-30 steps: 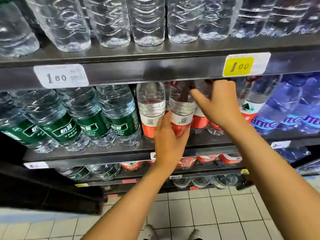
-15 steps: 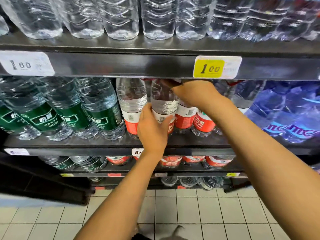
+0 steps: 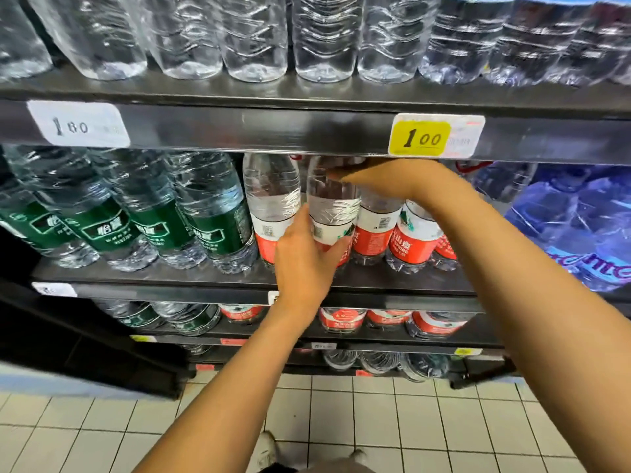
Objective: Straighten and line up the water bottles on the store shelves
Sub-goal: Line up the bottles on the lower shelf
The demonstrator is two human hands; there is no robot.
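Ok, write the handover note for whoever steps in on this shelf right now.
Left hand grips the lower body of a red-label bottle at the front of the middle shelf.
Right hand reaches over that bottle's top, under the shelf above; its fingers are partly hidden.
The green-label bottles to the left lean in a row; more red-label bottles stand to the right, unevenly turned.
Done: cannot tell.
Left: set the held bottle upright in line, then even up its red-label neighbours.
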